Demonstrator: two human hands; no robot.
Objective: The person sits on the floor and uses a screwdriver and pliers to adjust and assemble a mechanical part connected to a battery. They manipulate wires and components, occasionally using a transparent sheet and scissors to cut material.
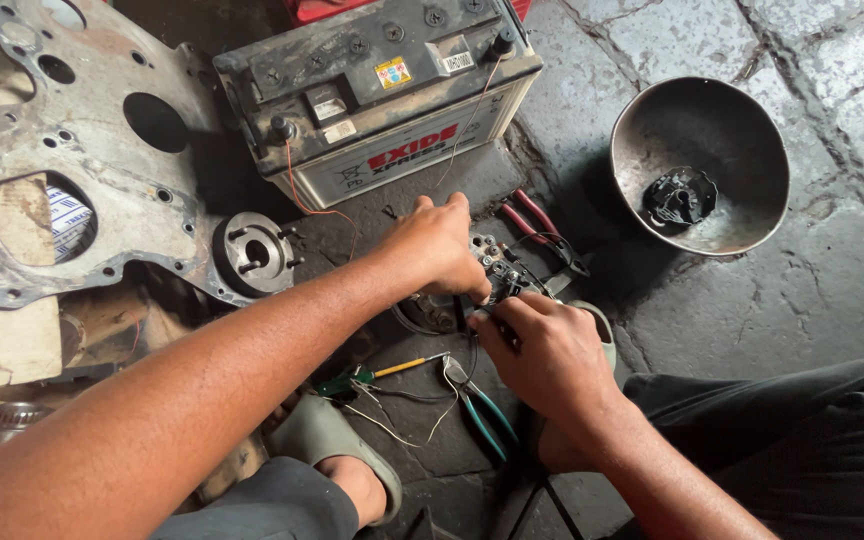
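Note:
My left hand point(434, 245) grips a small dark electrical part point(497, 272) with metal terminals, lying on the stone floor. My right hand point(550, 352) is closed just below it, fingers pinched on the part's near edge among its wires. What the fingertips hold is hidden. A dusty car battery point(382, 85) stands right behind, with thin wires running from its terminals down toward the part.
Green-handled pliers point(480, 408) and a yellow-handled screwdriver point(377, 374) lie near my feet. Red-handled pliers point(537, 222) lie beyond the part. A metal bowl point(742, 190) holding a black part sits right. A large metal plate point(72, 150) and a round flange point(254, 252) lie left.

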